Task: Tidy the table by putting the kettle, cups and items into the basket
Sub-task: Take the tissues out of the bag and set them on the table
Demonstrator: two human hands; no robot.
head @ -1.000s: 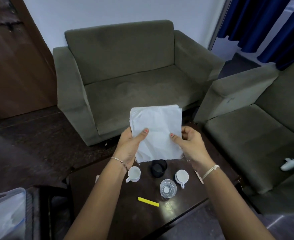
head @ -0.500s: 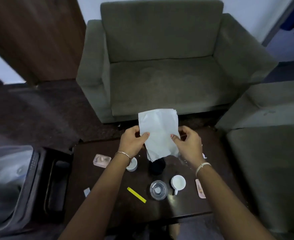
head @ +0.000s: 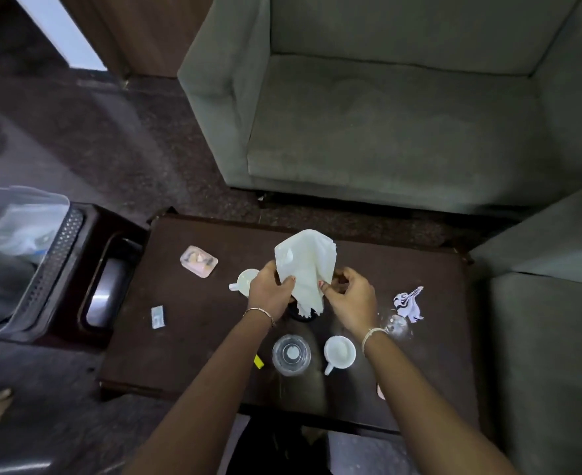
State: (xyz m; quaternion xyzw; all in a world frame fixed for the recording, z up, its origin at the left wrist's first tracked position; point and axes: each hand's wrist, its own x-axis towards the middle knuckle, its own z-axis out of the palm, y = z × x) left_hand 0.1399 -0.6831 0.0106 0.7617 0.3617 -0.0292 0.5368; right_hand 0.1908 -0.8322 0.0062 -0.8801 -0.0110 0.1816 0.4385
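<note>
Both hands are over the middle of the dark tabletop (head: pixel 197 341) with one white tissue (head: pixel 308 265) held between them. The left hand (head: pixel 269 292) pinches the tissue's left edge, thumb against curled fingers, and the right hand (head: pixel 349 298) pinches its right edge between thumb and forefinger. The tissue hangs crumpled, its lower tip over a dark round object (head: pixel 296 317) that is mostly hidden. White cups: 2. The first white cup (head: pixel 246 281) is partly covered by the left hand; the second white cup (head: pixel 339 351) sits nearer the front edge, just beside the right wrist. Clear tumbler (head: pixel 291 354): 1, just left of the second white cup. Small items: 1 pink packet (head: pixel 198 261) and 1 small sachet (head: pixel 158 317) on the left part, 1 yellow strip (head: pixel 258 361) mostly behind the left forearm, 1 crumpled wrapper (head: pixel 408 303) toward the right edge. Basket (head: pixel 56 248): 1, off the tabletop's left edge, on a dark stand (head: pixel 111 234). Bare surface shows at the left front corner and along the far edge; a grey sofa (head: pixel 385 132) stands beyond it.
</note>
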